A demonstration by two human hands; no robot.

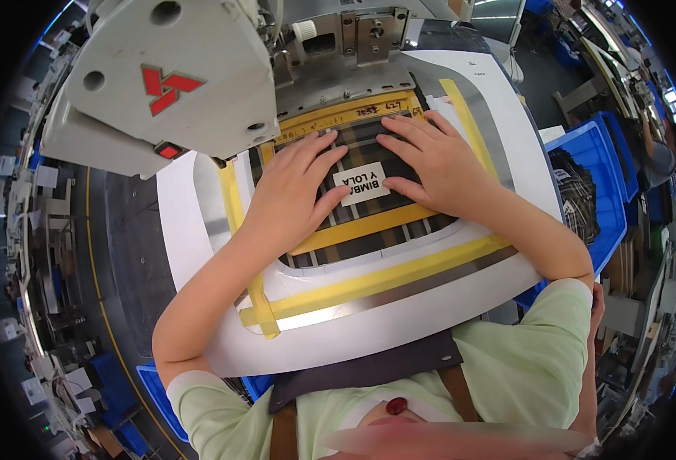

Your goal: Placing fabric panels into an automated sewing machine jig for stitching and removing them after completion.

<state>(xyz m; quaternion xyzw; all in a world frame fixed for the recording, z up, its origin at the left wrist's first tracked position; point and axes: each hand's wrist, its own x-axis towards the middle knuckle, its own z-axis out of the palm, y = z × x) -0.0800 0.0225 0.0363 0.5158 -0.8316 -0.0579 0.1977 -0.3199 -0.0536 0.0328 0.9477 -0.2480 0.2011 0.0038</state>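
Both hands lie on dark plaid fabric [338,251] set in a yellow frame [369,228] under the sewing machine. My left hand [288,188] rests on the fabric's left side, fingers stretched forward, thumb by a white rectangular label [369,175] with dark print. On the right, my right hand [447,165] lies with fingers spread, fingertips near the frame's far bar and thumb at the label's right edge. Neither hand grips anything. The label sits flat in the middle of the fabric, and the left thumb touches or nearly touches its edge.
A large white sewing machine head [162,84] overhangs the far left. Under the frame lies a white sheet [231,345] with yellow tape strips [376,280]. A blue bin [610,207] holding plaid pieces [572,192] stands at the right. Another blue bin [158,395] is at lower left.
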